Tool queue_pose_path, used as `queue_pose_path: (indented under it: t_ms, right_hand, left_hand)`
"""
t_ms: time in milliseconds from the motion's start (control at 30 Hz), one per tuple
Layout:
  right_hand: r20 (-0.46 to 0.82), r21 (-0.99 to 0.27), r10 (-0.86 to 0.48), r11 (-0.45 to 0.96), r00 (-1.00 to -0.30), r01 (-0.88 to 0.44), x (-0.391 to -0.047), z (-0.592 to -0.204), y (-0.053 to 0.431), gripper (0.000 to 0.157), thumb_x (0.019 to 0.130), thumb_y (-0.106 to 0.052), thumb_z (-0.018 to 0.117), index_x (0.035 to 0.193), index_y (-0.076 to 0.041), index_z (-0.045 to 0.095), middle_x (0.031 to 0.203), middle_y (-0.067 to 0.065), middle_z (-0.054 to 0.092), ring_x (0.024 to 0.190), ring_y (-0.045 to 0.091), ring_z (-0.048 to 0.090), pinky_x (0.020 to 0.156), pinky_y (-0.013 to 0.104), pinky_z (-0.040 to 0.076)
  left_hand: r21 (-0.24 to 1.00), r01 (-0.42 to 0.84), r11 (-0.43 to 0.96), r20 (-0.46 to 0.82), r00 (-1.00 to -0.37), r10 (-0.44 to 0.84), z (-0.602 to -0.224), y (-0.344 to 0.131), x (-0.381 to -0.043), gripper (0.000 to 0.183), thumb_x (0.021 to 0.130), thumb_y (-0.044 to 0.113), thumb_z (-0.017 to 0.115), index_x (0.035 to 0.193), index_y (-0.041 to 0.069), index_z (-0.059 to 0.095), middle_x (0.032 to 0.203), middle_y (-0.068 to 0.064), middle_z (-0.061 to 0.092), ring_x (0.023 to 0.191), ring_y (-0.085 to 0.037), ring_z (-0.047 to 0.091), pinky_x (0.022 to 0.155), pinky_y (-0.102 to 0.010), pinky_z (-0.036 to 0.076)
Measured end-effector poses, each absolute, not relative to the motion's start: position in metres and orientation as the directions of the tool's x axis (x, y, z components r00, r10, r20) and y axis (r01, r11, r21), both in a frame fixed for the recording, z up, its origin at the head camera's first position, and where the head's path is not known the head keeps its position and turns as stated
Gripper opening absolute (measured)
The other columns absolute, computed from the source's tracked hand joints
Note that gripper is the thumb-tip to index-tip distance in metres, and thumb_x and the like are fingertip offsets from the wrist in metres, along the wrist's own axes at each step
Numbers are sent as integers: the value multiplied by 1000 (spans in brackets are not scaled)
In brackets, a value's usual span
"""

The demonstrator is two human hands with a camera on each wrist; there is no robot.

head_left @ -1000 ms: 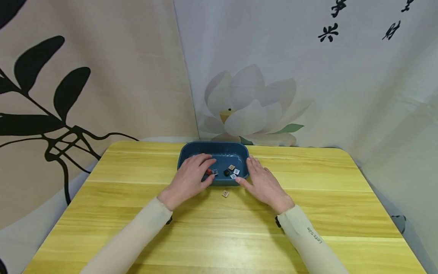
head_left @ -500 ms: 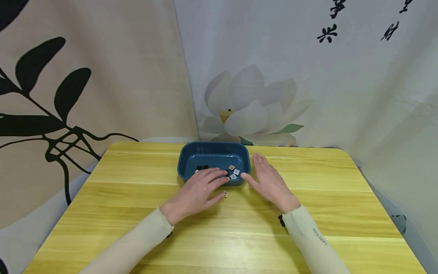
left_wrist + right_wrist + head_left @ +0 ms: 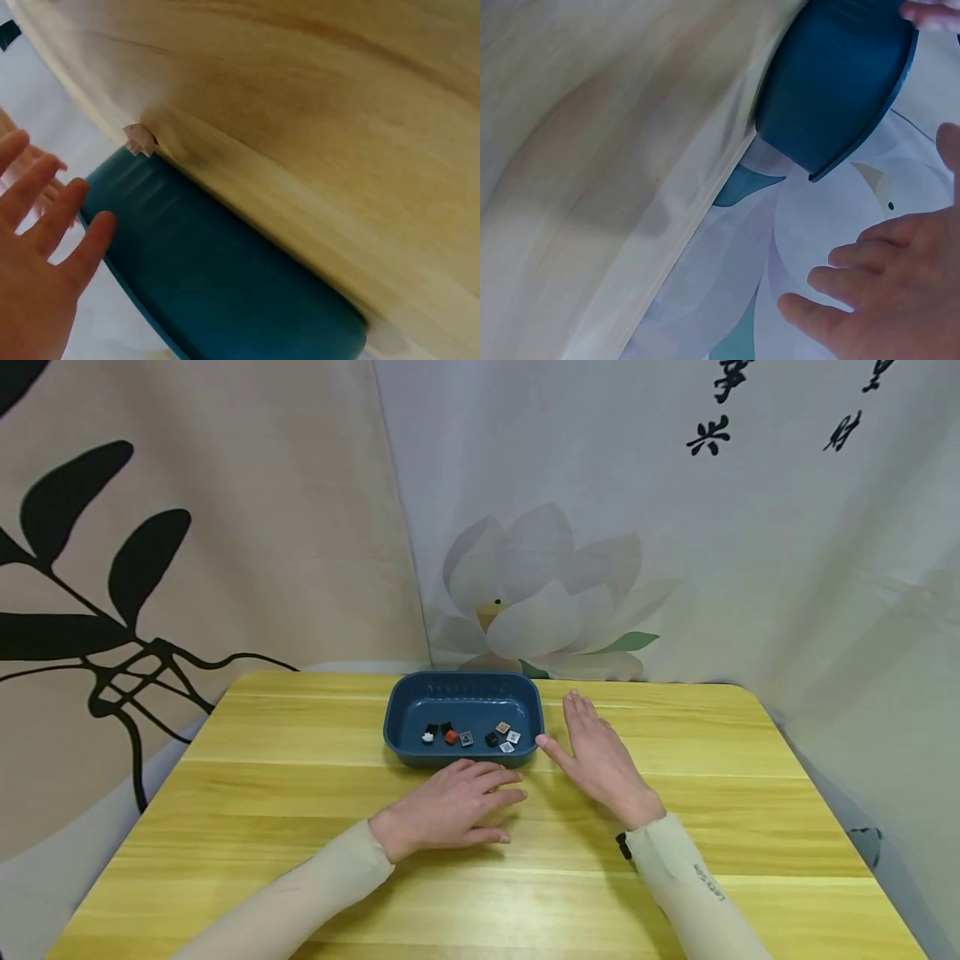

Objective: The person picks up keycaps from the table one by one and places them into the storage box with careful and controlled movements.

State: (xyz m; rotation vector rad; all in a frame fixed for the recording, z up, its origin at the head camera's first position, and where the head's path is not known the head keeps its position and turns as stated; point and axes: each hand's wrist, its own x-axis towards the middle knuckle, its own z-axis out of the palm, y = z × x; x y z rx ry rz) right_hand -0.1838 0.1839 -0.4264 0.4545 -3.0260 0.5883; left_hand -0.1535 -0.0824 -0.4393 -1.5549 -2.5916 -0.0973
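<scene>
A dark blue plastic bin (image 3: 468,706) stands near the table's back edge, with small keycap-like pieces inside. Black, white and red (image 3: 451,737) ones lie at its left, beside a grey one (image 3: 467,739). White, tan and black (image 3: 491,739) ones lie at its right. My left hand (image 3: 453,806) hovers in front of the bin, fingers spread, holding nothing. Close to the bin's wall lies a tan piece (image 3: 140,140), seen in the left wrist view and hidden behind the hand in the head view. My right hand (image 3: 600,764) is held out beside the bin's right end, thumb at the rim.
The light wooden table (image 3: 675,852) runs back to a hanging cloth (image 3: 315,527) printed with leaves, a lotus and black characters. Its back edge is just behind the bin.
My left hand has come out of the bin and moved toward me and right, uncovering the left group of pieces. My right hand has shifted slightly right, away from the bin.
</scene>
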Motion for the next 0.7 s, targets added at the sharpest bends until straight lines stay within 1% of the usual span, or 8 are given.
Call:
queue_pose_path:
  t_ms: [100,233,367,467,567,700]
  right_hand:
    - [76,-366,-279,885,-957,-287,-184,-427,185,94,105,-65,40,162,6,16,170,22,14,157,39,13,122,59,23]
    - [74,-369,-280,884,-957,-287,-184,-429,185,93,105,-64,40,162,6,17,170,22,13,157,39,13,122,59,22]
    - [80,-368,-285,882,-955,-294,-184,-430,184,93,106,-64,40,162,6,18,170,23,14,156,41,16,122,59,23]
    - [86,-368,-289,880,-953,-300,-184,-431,183,93,105,-64,40,162,7,19,170,23,15,156,42,17,122,59,24]
    - [86,-370,-291,879,-953,-301,-184,-432,183,94,105,-65,39,161,7,19,170,23,15,156,41,17,122,59,24]
    - [71,-375,-295,877,-953,-300,-185,-433,181,95,104,-67,39,162,6,19,170,22,15,157,38,16,121,60,24]
  left_hand:
    - [10,876,483,72,-482,873,-441,-81,-153,67,99,67,51,151,25,56,158,1,48,142,-24,47,113,-46,42]
    - [23,865,501,26,-501,865,-444,-81,-154,68,101,68,45,151,24,56,159,-1,47,143,-27,47,115,-46,41]
    - [18,852,524,-1,-524,852,-449,-80,-156,64,103,64,47,149,21,58,156,-5,50,139,-26,51,114,-43,43]
    - [-2,844,537,-4,-537,844,-452,-80,-157,56,104,56,55,146,19,61,150,-6,56,132,-25,57,110,-41,47]
    - [-37,842,538,6,-538,843,-455,-80,-159,44,104,44,62,140,18,66,141,-5,62,123,-23,63,104,-38,52]
    - [-84,850,520,24,-520,854,-455,-80,-159,28,102,21,68,130,18,71,132,-4,66,114,-21,66,98,-34,55]
